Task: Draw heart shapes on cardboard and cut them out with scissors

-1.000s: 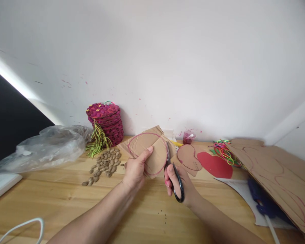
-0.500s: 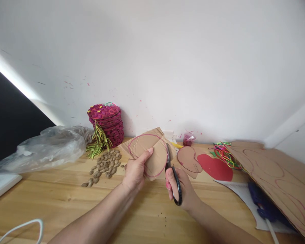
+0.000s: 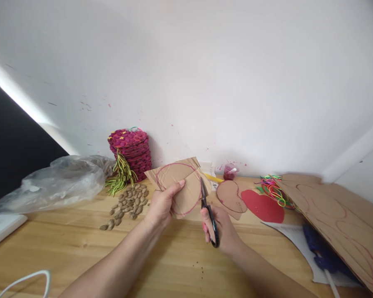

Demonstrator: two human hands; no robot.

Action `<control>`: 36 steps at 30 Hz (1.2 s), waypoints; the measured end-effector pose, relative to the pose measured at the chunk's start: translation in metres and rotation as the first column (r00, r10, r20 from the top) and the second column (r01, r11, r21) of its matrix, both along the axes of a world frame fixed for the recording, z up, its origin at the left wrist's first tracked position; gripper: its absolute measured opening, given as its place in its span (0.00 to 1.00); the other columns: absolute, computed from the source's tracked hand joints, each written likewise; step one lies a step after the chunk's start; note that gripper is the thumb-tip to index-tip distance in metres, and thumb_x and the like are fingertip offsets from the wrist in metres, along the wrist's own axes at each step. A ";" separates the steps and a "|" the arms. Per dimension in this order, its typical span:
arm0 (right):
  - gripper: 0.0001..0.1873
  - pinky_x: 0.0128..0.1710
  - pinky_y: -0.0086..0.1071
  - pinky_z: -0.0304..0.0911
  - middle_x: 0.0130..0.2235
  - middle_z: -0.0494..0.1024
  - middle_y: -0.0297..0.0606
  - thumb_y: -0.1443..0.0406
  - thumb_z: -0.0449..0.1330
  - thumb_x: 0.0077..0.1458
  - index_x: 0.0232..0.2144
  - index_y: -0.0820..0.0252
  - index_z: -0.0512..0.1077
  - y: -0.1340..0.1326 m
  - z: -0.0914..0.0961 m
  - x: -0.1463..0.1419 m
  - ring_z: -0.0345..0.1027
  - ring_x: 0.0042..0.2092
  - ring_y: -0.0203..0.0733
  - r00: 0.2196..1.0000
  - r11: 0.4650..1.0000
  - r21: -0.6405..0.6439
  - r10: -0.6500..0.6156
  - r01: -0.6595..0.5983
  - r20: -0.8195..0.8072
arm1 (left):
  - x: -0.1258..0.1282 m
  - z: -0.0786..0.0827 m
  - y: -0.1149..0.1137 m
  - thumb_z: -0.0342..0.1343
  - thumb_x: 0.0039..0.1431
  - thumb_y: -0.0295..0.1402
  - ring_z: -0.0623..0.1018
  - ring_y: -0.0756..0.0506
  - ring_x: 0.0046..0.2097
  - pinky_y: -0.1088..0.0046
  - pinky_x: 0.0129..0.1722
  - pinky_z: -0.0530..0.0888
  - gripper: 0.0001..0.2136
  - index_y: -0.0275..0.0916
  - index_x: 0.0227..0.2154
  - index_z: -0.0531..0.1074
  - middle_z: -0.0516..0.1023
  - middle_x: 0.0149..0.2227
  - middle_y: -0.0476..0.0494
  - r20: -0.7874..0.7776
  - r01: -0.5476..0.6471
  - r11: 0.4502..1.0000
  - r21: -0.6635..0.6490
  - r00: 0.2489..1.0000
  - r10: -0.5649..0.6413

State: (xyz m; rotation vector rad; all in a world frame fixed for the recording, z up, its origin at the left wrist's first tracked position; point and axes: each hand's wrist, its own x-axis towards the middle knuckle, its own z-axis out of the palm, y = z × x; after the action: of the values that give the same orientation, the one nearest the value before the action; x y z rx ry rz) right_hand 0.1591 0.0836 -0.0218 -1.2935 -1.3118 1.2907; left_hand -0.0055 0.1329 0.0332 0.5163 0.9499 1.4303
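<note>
My left hand [image 3: 162, 203] grips a piece of brown cardboard [image 3: 186, 191] by its lower left edge, thumb on top. A pinkish-purple circle is drawn on the cardboard. In my right hand [image 3: 222, 229] are black-handled scissors [image 3: 215, 234], fingers through the loops. Their blades lie at the right side of the cardboard, along the drawn line. Just right of the scissors, a cardboard heart shape [image 3: 231, 195] with a dark outline lies on the table, beside a red heart shape [image 3: 264, 205].
Left of my hands are nut-like pieces [image 3: 131, 201], a magenta woven basket [image 3: 131, 153] with a yellow-green tassel and a clear plastic bag [image 3: 62, 182]. At right are colourful cords [image 3: 278, 191] and a large marked cardboard sheet [image 3: 338, 215]. A small cup [image 3: 230, 171] stands by the wall.
The scissors and my right hand have shifted slightly left along the cardboard's right side. My left hand and the cardboard have moved slightly left too; both hands keep their hold.
</note>
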 end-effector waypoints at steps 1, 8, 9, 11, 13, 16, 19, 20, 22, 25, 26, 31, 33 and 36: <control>0.38 0.15 0.26 0.53 0.19 0.65 0.26 0.28 0.57 0.50 0.24 0.55 0.60 0.001 0.000 0.000 0.60 0.15 0.31 0.999 0.999 -0.015 0.032 -0.032 -0.024 | -0.002 -0.001 0.002 0.75 0.44 0.31 0.86 0.39 0.41 0.65 0.43 0.84 0.19 0.32 0.41 0.82 0.87 0.43 0.35 -0.029 -0.002 0.999 0.033 1.000 0.003; 0.42 0.16 0.26 0.51 0.21 0.66 0.28 0.25 0.52 0.49 0.27 0.58 0.66 0.004 0.003 -0.001 0.63 0.17 0.31 0.968 0.981 -0.064 0.169 -0.184 -0.185 | -0.010 -0.004 0.006 0.76 0.46 0.37 0.83 0.40 0.50 0.68 0.52 0.78 0.24 0.36 0.47 0.81 0.86 0.49 0.39 -0.246 -0.010 0.932 0.362 0.963 0.105; 0.42 0.16 0.26 0.50 0.22 0.67 0.29 0.25 0.52 0.50 0.28 0.58 0.67 0.004 0.003 -0.001 0.64 0.18 0.32 0.969 0.982 -0.053 0.170 -0.182 -0.180 | -0.009 -0.003 0.004 0.76 0.45 0.37 0.83 0.41 0.49 0.68 0.52 0.78 0.24 0.35 0.47 0.81 0.86 0.49 0.39 -0.240 -0.003 0.939 0.345 0.967 0.091; 0.42 0.17 0.26 0.49 0.23 0.68 0.30 0.25 0.51 0.51 0.29 0.58 0.68 0.004 0.004 0.000 0.65 0.20 0.33 0.976 0.988 -0.025 0.145 -0.151 -0.161 | -0.006 -0.002 0.000 0.77 0.44 0.37 0.84 0.41 0.45 0.69 0.48 0.80 0.25 0.34 0.46 0.82 0.86 0.47 0.38 -0.209 0.040 0.962 0.271 0.978 0.018; 0.42 0.18 0.28 0.51 0.23 0.67 0.31 0.26 0.51 0.51 0.28 0.58 0.68 0.004 0.007 0.001 0.65 0.21 0.33 0.986 0.995 0.003 0.102 -0.103 -0.134 | -0.003 0.000 -0.005 0.77 0.43 0.37 0.85 0.41 0.40 0.68 0.42 0.81 0.23 0.33 0.43 0.82 0.87 0.43 0.37 -0.168 0.106 0.978 0.180 0.983 -0.075; 0.39 0.19 0.29 0.55 0.24 0.67 0.31 0.27 0.52 0.53 0.27 0.57 0.67 0.003 0.012 0.003 0.64 0.22 0.34 0.995 0.996 0.065 0.068 -0.063 -0.078 | 0.001 0.002 -0.010 0.77 0.42 0.37 0.84 0.42 0.34 0.69 0.34 0.81 0.22 0.32 0.39 0.82 0.87 0.39 0.37 -0.121 0.142 0.985 0.099 0.984 -0.130; 0.36 0.21 0.29 0.57 0.26 0.68 0.32 0.31 0.52 0.59 0.27 0.57 0.66 0.002 0.013 0.006 0.65 0.23 0.34 0.997 0.991 0.116 0.068 -0.065 -0.024 | 0.002 0.003 -0.011 0.78 0.38 0.36 0.83 0.43 0.30 0.71 0.29 0.80 0.23 0.32 0.39 0.82 0.86 0.36 0.39 -0.099 0.097 0.992 0.075 0.991 -0.089; 0.35 0.22 0.29 0.57 0.26 0.68 0.32 0.32 0.51 0.60 0.27 0.57 0.66 0.001 0.012 0.007 0.66 0.24 0.34 0.998 0.989 0.129 0.070 -0.068 -0.008 | 0.002 0.004 -0.011 0.78 0.38 0.36 0.83 0.44 0.30 0.72 0.29 0.80 0.23 0.32 0.39 0.81 0.86 0.35 0.39 -0.098 0.081 0.994 0.071 0.992 -0.074; 0.34 0.22 0.30 0.56 0.26 0.69 0.33 0.34 0.51 0.62 0.27 0.56 0.66 0.001 0.008 0.008 0.66 0.25 0.35 0.997 0.985 0.158 0.073 -0.075 0.020 | 0.002 0.005 -0.010 0.78 0.37 0.35 0.83 0.44 0.30 0.71 0.29 0.80 0.24 0.32 0.40 0.81 0.86 0.35 0.39 -0.097 0.070 0.995 0.070 0.993 -0.063; 0.33 0.22 0.30 0.55 0.26 0.69 0.33 0.35 0.51 0.63 0.26 0.56 0.66 0.002 0.003 0.008 0.66 0.25 0.36 0.997 0.980 0.184 0.067 -0.072 0.032 | 0.003 0.006 -0.009 0.79 0.36 0.35 0.83 0.43 0.31 0.71 0.30 0.81 0.25 0.32 0.39 0.81 0.86 0.35 0.39 -0.094 0.060 0.995 0.076 0.994 -0.052; 0.33 0.22 0.30 0.54 0.26 0.69 0.33 0.35 0.51 0.63 0.26 0.56 0.66 0.002 0.002 0.008 0.66 0.25 0.36 0.998 0.981 0.184 0.063 -0.066 0.026 | 0.004 0.006 -0.010 0.79 0.36 0.35 0.83 0.43 0.32 0.71 0.31 0.81 0.24 0.32 0.38 0.82 0.86 0.36 0.38 -0.094 0.057 0.995 0.077 0.994 -0.050; 0.34 0.22 0.30 0.54 0.23 0.67 0.31 0.35 0.50 0.64 0.25 0.56 0.65 0.002 0.000 0.009 0.64 0.22 0.34 0.998 0.986 0.150 0.062 -0.065 0.023 | 0.004 0.002 -0.011 0.78 0.39 0.36 0.84 0.43 0.36 0.72 0.36 0.81 0.21 0.32 0.37 0.82 0.87 0.40 0.37 -0.107 0.067 0.992 0.104 0.993 -0.055; 0.34 0.23 0.30 0.55 0.22 0.66 0.30 0.35 0.50 0.64 0.25 0.56 0.64 0.002 0.000 0.010 0.64 0.23 0.35 0.997 0.986 0.155 0.057 -0.064 0.047 | 0.003 0.000 -0.011 0.77 0.42 0.36 0.85 0.43 0.37 0.72 0.38 0.81 0.22 0.32 0.41 0.82 0.87 0.42 0.37 -0.112 0.083 0.989 0.123 0.991 -0.069; 0.33 0.24 0.31 0.54 0.23 0.68 0.31 0.35 0.50 0.64 0.26 0.55 0.64 0.002 0.001 0.011 0.65 0.24 0.37 0.996 0.983 0.176 0.038 -0.053 0.085 | 0.004 -0.003 -0.011 0.77 0.43 0.36 0.85 0.43 0.38 0.71 0.38 0.82 0.28 0.33 0.48 0.81 0.87 0.43 0.37 -0.106 0.074 0.988 0.136 0.993 -0.060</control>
State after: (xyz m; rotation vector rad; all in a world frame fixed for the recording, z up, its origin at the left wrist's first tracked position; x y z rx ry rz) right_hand 0.1703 0.0854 -0.0205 -1.2070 -1.4866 1.1332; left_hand -0.0019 0.1218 0.0301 0.7241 0.9078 1.4264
